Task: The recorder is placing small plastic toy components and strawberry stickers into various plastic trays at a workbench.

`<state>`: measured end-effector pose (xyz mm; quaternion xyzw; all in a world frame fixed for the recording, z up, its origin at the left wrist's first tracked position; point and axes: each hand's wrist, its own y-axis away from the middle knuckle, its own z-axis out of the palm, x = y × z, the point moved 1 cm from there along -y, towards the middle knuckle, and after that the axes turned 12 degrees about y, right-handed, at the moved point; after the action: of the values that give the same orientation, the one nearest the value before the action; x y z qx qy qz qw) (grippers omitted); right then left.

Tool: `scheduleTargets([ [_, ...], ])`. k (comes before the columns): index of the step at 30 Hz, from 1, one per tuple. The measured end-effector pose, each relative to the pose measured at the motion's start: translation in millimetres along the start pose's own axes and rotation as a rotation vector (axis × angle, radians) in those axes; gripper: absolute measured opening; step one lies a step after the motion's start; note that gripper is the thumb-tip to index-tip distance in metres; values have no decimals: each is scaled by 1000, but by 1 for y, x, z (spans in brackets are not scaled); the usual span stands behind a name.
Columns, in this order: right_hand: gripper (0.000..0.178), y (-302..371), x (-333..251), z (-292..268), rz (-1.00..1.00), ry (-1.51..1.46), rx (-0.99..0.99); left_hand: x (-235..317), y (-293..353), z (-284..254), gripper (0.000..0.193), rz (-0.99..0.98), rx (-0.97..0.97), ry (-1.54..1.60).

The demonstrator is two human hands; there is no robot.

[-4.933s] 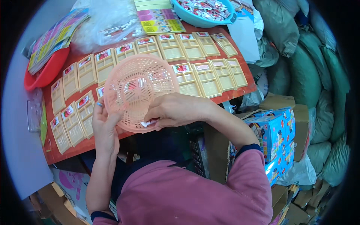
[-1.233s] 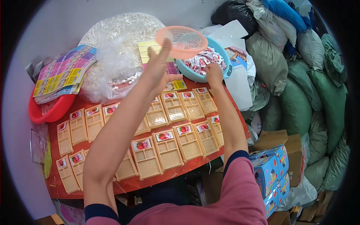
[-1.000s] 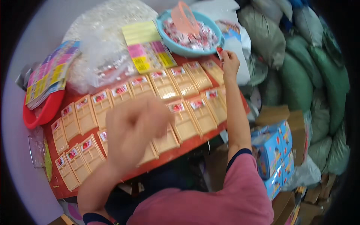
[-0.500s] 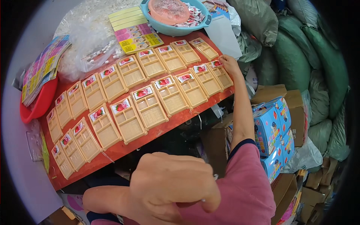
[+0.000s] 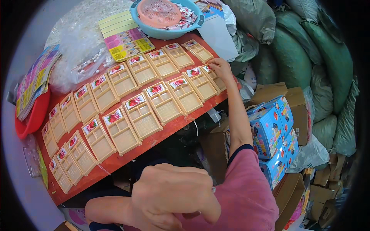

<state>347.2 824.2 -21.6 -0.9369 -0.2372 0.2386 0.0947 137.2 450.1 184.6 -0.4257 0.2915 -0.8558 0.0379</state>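
My left hand [image 5: 175,190] is held up close in front of my body, its fingers curled into a fist; whatever lies inside is hidden. My right hand [image 5: 222,70] reaches to the right end of the table, fingers pinched at the edge of a small strawberry-print packet [image 5: 207,68]. That packet sits in the top compartment of a beige plastic tray [image 5: 217,81], the rightmost of the near row. Two slanting rows of similar divided trays cover the table, such as a near-row tray [image 5: 142,121] and a far-row tray [image 5: 123,81]. Strawberry packets lie in their top compartments.
On the red tabletop [image 5: 185,129], a blue basin [image 5: 167,34] of packets carries a pink strainer [image 5: 160,13]. Printed cards [image 5: 129,44] and a clear bag of white pieces [image 5: 83,57] lie behind. Blue boxes [image 5: 269,131] and green sacks [image 5: 295,57] stand right.
The whole view has shifted, so the table sits a little further left. My right hand stays at the same tray, its fingertips now nearer the packet. My left fist keeps its shape.
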Motion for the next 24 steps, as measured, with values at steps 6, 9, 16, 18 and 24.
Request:
scheduleTargets([
  [6,19,14,-39,-7,-176,-123,2,-17,10,15,64,-45,222,12],
  [9,28,24,-69,-2,-428,-40,13,-20,13,9,60,-18,157,84],
  [16,33,37,-76,5,-584,264,-3,-28,32,-14,55,-41,211,-90],
  [18,32,40,-72,6,-549,194,-19,-22,39,-23,55,-181,160,-223],
  [24,26,48,-64,12,-452,115,-14,-18,53,-22,53,-47,363,-220],
])
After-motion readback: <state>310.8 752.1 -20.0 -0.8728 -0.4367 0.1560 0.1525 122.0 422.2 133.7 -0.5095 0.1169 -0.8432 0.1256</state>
